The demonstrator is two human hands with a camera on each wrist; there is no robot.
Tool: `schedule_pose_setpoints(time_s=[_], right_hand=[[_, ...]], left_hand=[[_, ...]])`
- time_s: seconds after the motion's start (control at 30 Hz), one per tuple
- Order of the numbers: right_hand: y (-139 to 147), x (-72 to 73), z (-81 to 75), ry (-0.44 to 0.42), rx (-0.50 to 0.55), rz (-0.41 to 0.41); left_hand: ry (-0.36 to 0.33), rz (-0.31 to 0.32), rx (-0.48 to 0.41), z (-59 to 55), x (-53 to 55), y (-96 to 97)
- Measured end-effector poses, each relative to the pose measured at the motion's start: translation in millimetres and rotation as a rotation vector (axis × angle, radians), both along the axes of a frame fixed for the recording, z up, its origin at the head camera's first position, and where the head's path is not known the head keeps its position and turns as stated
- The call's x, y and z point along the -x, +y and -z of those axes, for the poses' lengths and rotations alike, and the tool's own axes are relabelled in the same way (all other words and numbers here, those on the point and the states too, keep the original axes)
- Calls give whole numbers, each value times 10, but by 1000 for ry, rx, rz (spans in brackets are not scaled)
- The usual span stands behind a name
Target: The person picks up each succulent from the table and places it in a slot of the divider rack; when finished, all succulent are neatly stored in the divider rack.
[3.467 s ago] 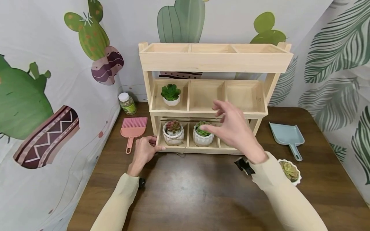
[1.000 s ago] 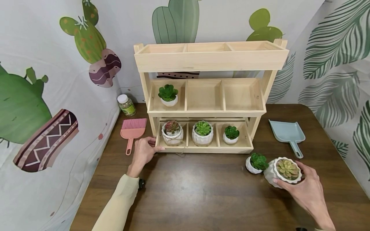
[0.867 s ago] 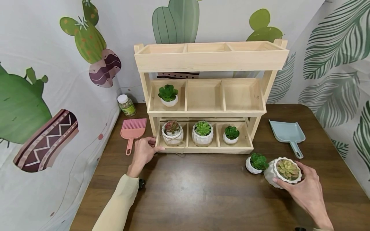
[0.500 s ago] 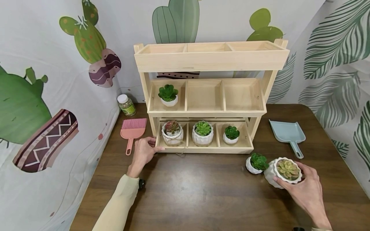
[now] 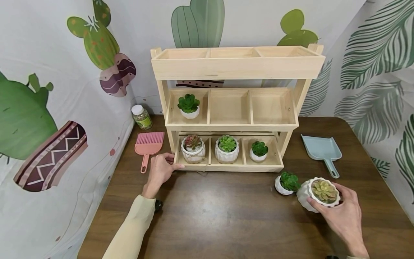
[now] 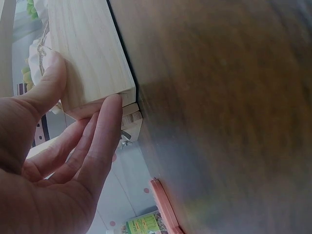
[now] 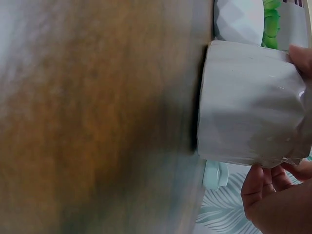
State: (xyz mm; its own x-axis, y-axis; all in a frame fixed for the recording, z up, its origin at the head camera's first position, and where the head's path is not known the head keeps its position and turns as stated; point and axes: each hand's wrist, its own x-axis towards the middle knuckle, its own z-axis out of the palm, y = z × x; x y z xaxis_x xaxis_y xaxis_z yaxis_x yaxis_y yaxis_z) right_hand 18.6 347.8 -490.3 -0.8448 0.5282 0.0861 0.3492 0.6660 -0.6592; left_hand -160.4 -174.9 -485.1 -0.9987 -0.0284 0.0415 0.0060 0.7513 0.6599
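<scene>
Pot (image 5: 306, 198), head view: pinched by the right grip (image 5: 344, 213), on or just above the surface (image 5: 220, 219).
Shelf (image 6: 92, 53), left wrist view: corner pinched by the left grip (image 6: 56, 185).
Pot wall (image 7: 248, 105), right wrist view: glossy; probably stiff, breakable, slippery, weighty; best cupped around its sides.

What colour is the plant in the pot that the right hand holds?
The plant is yellowish green with faint pinkish tints, best seen in the head view.

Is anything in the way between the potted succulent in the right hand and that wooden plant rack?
Yes: a small dark-green potted succulent stands just left of the yellow-green potted succulent that the right hand grips, roughly on the straight line to the wooden plant rack's lower right corner.
</scene>
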Motion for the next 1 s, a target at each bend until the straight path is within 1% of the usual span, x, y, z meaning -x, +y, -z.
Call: schedule_pose_setpoints(time_s=[0.13, 0.37, 0.6, 0.77, 1.0], right_hand=[[-6, -20, -35, 9, 17, 30], [-53, -45, -130, 37, 4, 56], [-117, -51, -279, 76, -19, 62], [-158, -51, -387, 85, -30, 63], [-234, -55, -576, 112, -25, 62]], left_hand=[[0, 0, -2, -2, -1, 1], [-7, -7, -6, 8, 6, -4], [-10, -10, -7, 9, 3, 0], [-4, -11, -6, 20, 8, -4], [1, -8, -5, 21, 7, -6]])
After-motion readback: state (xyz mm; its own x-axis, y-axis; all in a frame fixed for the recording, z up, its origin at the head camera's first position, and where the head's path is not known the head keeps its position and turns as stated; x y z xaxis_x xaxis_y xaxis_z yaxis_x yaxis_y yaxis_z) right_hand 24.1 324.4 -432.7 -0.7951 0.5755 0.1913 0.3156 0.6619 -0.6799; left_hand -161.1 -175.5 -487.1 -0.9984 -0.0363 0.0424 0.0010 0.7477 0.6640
